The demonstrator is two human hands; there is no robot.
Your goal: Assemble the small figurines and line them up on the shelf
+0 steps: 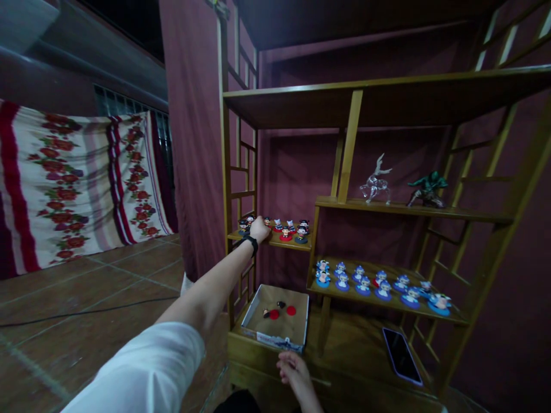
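My left hand [259, 229] reaches out to the small left shelf [275, 241], its fingers closed around a little figurine whose details I cannot make out. Several small red-based figurines [287, 228] stand on that shelf beside the hand. My right hand [293, 368] rests low near the front of the bottom shelf, fingers loosely curled with nothing visible in them. Just beyond it sits an open cardboard box [278, 335] holding two red discs [291, 310] and a small dark piece.
Several blue-based figurines [379, 285] line a middle shelf. A clear glass figure [376, 180] and a green figure [427, 189] stand higher up. A phone [402, 355] lies on the bottom shelf. A floral cloth [77, 183] hangs at left over a tiled floor.
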